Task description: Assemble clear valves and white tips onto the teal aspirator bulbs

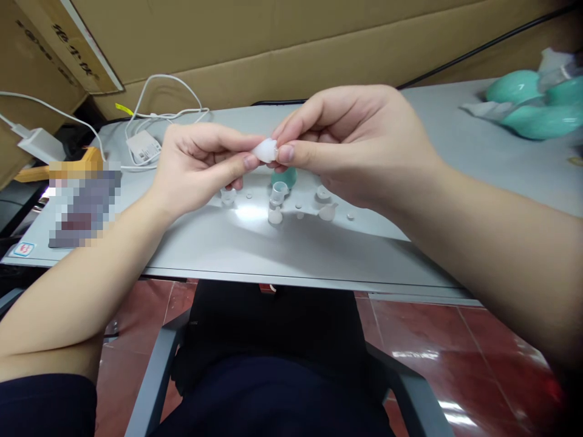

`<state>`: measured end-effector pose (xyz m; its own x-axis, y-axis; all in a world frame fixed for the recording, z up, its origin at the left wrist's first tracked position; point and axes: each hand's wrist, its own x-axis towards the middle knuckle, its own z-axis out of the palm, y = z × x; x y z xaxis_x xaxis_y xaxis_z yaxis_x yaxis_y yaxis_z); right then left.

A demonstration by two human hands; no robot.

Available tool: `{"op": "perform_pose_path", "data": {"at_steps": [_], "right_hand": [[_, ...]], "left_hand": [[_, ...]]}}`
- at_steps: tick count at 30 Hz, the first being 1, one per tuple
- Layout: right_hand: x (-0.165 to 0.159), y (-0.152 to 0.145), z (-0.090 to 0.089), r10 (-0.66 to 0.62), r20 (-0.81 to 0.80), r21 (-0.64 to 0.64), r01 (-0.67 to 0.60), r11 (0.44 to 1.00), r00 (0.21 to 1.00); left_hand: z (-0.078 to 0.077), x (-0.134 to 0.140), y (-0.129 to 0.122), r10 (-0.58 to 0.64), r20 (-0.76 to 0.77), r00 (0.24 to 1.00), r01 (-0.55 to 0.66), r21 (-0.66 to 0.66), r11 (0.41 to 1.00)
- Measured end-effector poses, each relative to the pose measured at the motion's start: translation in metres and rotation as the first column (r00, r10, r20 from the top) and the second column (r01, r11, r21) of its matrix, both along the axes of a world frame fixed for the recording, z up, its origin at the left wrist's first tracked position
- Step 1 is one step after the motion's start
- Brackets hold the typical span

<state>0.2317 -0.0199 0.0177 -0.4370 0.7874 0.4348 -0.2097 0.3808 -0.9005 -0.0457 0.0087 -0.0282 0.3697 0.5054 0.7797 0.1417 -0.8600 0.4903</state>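
Note:
Between the fingertips of both hands is a small white, translucent rounded piece, held above the table. My left hand pinches its left end with thumb and forefinger. At its right end, the thumb and fingers of my right hand close on it. Just below the hands, a green rounded object is partly hidden. Around it on the table lie a clear small cup-like piece, a white cap, another clear cap, a tabbed white cap and several tiny discs.
Shiny green rounded objects with crumpled translucent wrap lie at the right of the grey table. A white charger and cable sit at the back left, near a blurred dark object. Cardboard stands behind.

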Motion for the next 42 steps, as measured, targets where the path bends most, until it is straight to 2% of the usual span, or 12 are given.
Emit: {"op": "perform_pose_path", "data": {"at_steps": [5,14,21,29,33,36,42], "right_hand": [[-0.001,0.002,-0.001,0.052,-0.036,-0.038,-0.054,0.998,0.998],[0.0,0.0,0.002,0.059,-0.03,-0.104,-0.062,0.993,0.998],[-0.002,0.0,0.0,0.055,-0.052,-0.115,-0.061,0.991,0.997],[-0.001,-0.002,0.0,0.041,-0.019,-0.107,-0.043,0.993,0.999],[-0.006,0.0,-0.001,0.063,-0.062,-0.074,-0.068,0.995,0.996],[-0.01,0.0,-0.001,0.061,-0.069,-0.049,-0.065,0.997,0.996],[-0.007,-0.005,0.008,0.056,0.055,-0.085,-0.051,0.995,0.997]], "left_hand": [[0.006,0.004,-0.006,-0.101,0.062,0.993,0.097,0.054,0.994],[0.007,-0.002,-0.003,-0.073,-0.006,0.997,0.073,0.043,0.996],[0.009,0.0,0.0,-0.174,0.013,0.985,0.173,0.061,0.983],[0.006,0.0,0.001,-0.162,-0.008,0.987,0.162,0.104,0.981],[0.006,0.0,0.002,-0.082,0.008,0.997,0.08,0.114,0.99],[0.012,-0.001,-0.001,0.015,0.002,1.0,-0.016,0.085,0.996],[0.029,-0.004,-0.01,0.153,-0.158,0.976,-0.135,0.118,0.984]]}}
